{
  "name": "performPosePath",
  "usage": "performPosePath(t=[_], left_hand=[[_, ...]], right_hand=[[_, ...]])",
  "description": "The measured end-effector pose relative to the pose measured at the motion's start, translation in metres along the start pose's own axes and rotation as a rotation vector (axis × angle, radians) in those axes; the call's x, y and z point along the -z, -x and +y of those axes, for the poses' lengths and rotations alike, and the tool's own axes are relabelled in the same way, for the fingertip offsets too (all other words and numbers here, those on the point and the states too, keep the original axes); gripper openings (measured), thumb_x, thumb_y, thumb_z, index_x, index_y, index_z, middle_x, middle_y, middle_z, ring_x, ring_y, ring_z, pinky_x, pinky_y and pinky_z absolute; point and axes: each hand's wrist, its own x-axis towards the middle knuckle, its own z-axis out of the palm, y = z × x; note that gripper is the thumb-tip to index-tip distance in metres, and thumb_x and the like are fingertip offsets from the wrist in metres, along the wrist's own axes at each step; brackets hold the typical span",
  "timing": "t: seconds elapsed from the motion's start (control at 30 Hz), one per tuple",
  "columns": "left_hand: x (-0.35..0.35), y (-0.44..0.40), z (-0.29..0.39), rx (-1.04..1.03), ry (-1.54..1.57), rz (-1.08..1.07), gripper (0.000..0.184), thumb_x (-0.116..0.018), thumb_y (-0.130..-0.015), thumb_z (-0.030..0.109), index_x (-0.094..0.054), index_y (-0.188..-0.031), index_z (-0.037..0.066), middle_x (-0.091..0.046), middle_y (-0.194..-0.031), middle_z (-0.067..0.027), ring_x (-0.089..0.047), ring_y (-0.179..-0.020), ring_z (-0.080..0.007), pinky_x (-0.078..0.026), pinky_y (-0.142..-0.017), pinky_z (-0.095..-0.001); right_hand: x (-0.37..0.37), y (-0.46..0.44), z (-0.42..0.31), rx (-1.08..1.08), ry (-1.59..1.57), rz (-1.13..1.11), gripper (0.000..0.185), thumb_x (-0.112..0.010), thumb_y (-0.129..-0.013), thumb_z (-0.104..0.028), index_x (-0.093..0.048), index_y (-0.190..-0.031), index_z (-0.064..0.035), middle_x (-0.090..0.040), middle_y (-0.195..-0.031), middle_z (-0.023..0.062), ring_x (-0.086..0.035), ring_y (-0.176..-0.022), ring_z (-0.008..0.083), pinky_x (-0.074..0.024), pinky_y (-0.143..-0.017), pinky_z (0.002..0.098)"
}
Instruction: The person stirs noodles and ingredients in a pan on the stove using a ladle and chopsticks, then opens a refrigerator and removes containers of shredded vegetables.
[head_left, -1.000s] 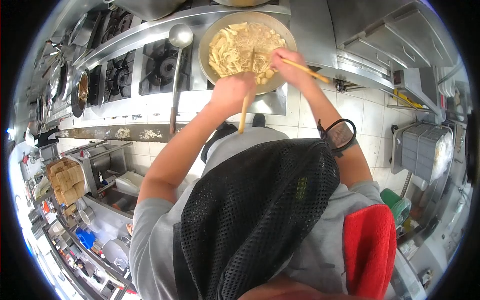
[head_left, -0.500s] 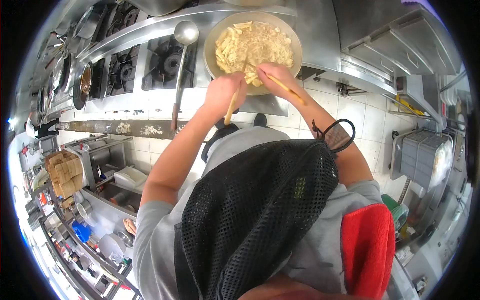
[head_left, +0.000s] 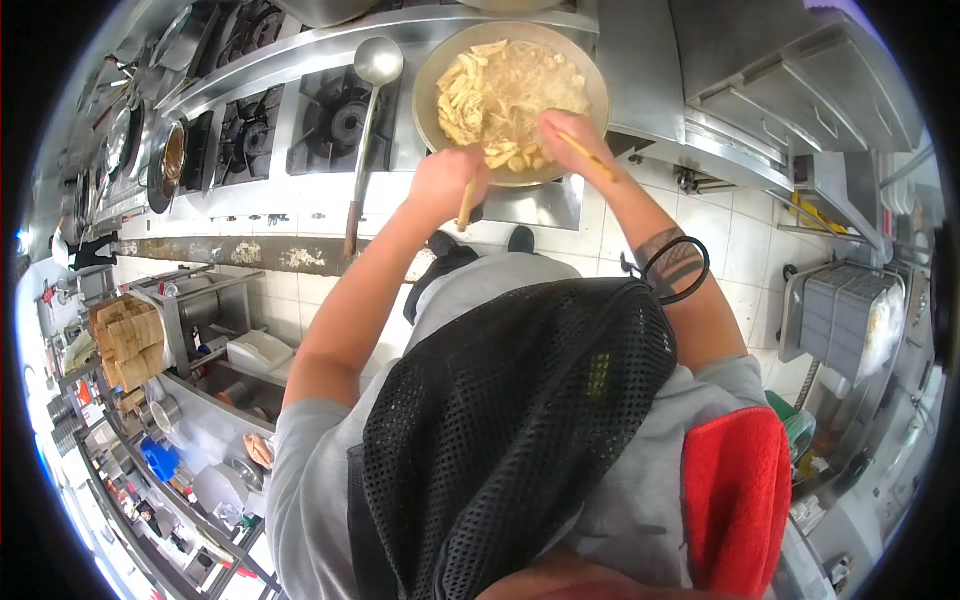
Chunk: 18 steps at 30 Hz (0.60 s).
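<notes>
A wide round pan holds pale strips and chunks of food with cloudy liquid among them. At the pan's near left rim, my left hand is closed around a wooden stick. My right hand, over the pan's right side, grips a second wooden stick, which slants back along the wrist. The lower ends of both sticks are hidden by the hands and the food, so I cannot tell what tools they belong to.
A long ladle lies left of the pan, across the stove beside a burner. Another pan stands further left. A steel counter adjoins the pan on the right. A grey crate is at far right.
My right hand has moved right and slightly up, away from my left hand. The left stick shows less of its length. The food is more spread, with more liquid showing in the middle.
</notes>
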Motion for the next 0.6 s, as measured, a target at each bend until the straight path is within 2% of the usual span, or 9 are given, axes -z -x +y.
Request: performPosePath(t=[0.13,0.23,0.3,0.33,0.4,0.43,0.5,0.53,0.6], left_hand=[[0.022,0.020,0.002,-0.011,0.050,0.056,0.012,-0.062,-0.094,0.015,-0.067,-0.095,0.004,-0.070,-0.083,-0.0207,-0.069,-0.076,-0.0440,-0.055,-0.068,-0.0527],[0.031,0.018,0.029,-0.036,0.089,0.064,0.015,-0.060,-0.093,0.018,-0.065,-0.086,0.006,-0.070,-0.079,-0.0207,-0.070,-0.078,-0.0438,-0.056,-0.071,-0.0530],[0.022,-0.003,0.040,-0.141,0.236,0.149,0.017,-0.059,-0.093,0.020,-0.065,-0.087,0.006,-0.071,-0.082,-0.0208,-0.069,-0.078,-0.0440,-0.056,-0.073,-0.0532],[0.013,-0.011,0.038,-0.139,0.236,0.154,0.017,-0.059,-0.093,0.020,-0.065,-0.087,0.006,-0.071,-0.082,-0.0208,-0.069,-0.078,-0.0440,-0.056,-0.073,-0.0532],[-0.013,-0.029,0.025,-0.201,0.204,0.036,0.016,-0.060,-0.093,0.021,-0.066,-0.091,0.006,-0.072,-0.086,-0.0206,-0.070,-0.077,-0.0434,-0.056,-0.073,-0.0522],[-0.014,-0.029,0.018,-0.162,0.128,-0.006,0.016,-0.059,-0.095,0.017,-0.071,-0.099,0.006,-0.071,-0.083,-0.0209,-0.069,-0.081,-0.0445,-0.055,-0.074,-0.0534],[-0.011,-0.022,0.006,-0.080,0.102,-0.011,0.016,-0.059,-0.095,0.018,-0.070,-0.097,0.007,-0.071,-0.082,-0.0209,-0.069,-0.080,-0.0449,-0.055,-0.074,-0.0539],[-0.003,-0.018,0.005,0.006,0.067,-0.013,0.016,-0.059,-0.095,0.019,-0.069,-0.095,0.007,-0.071,-0.082,-0.0209,-0.069,-0.080,-0.0454,-0.055,-0.074,-0.0544],[0.011,-0.005,0.014,0.032,0.058,-0.015,0.015,-0.059,-0.095,0.019,-0.067,-0.091,0.007,-0.070,-0.080,-0.0205,-0.069,-0.077,-0.0453,-0.056,-0.072,-0.0547]], right_hand=[[0.030,0.002,-0.007,-0.036,0.134,0.089,0.016,-0.059,-0.097,-0.012,-0.062,-0.084,-0.0016,-0.066,-0.081,0.0226,-0.066,-0.076,0.0421,-0.0509,-0.068,0.0481],[0.032,0.002,-0.035,0.086,0.167,0.183,0.014,-0.059,-0.096,-0.010,-0.063,-0.086,-0.0009,-0.066,-0.081,0.0229,-0.065,-0.077,0.0436,-0.0510,-0.068,0.0480],[0.029,-0.011,-0.036,0.003,0.075,0.260,0.017,-0.058,-0.100,-0.018,-0.069,-0.098,-0.0045,-0.069,-0.083,0.0192,-0.069,-0.074,0.0338,-0.0530,-0.069,0.0414],[0.026,-0.016,-0.028,0.007,0.075,0.257,0.017,-0.058,-0.100,-0.018,-0.069,-0.098,-0.0045,-0.069,-0.083,0.0192,-0.069,-0.074,0.0338,-0.0530,-0.069,0.0414],[0.022,-0.021,-0.004,-0.148,0.025,0.261,0.011,-0.061,-0.094,-0.013,-0.063,-0.089,-0.0031,-0.068,-0.082,0.0208,-0.067,-0.077,0.0433,-0.0514,-0.067,0.0469],[0.027,-0.016,0.010,-0.150,0.031,0.262,0.011,-0.061,-0.094,-0.013,-0.063,-0.089,-0.0031,-0.068,-0.082,0.0208,-0.067,-0.077,0.0433,-0.0514,-0.067,0.0469],[0.042,-0.004,0.033,-0.198,0.171,0.171,0.012,-0.061,-0.095,-0.015,-0.064,-0.091,-0.0044,-0.068,-0.084,0.0211,-0.067,-0.076,0.0431,-0.0517,-0.067,0.0472],[0.047,-0.001,0.030,-0.205,0.173,0.178,0.012,-0.061,-0.095,-0.015,-0.064,-0.091,-0.0044,-0.068,-0.084,0.0211,-0.067,-0.076,0.0431,-0.0517,-0.067,0.0472],[0.055,0.011,0.019,-0.191,0.283,0.194,0.016,-0.059,-0.096,-0.018,-0.064,-0.091,-0.0038,-0.069,-0.087,0.0212,-0.067,-0.077,0.0413,-0.0522,-0.069,0.0468]])
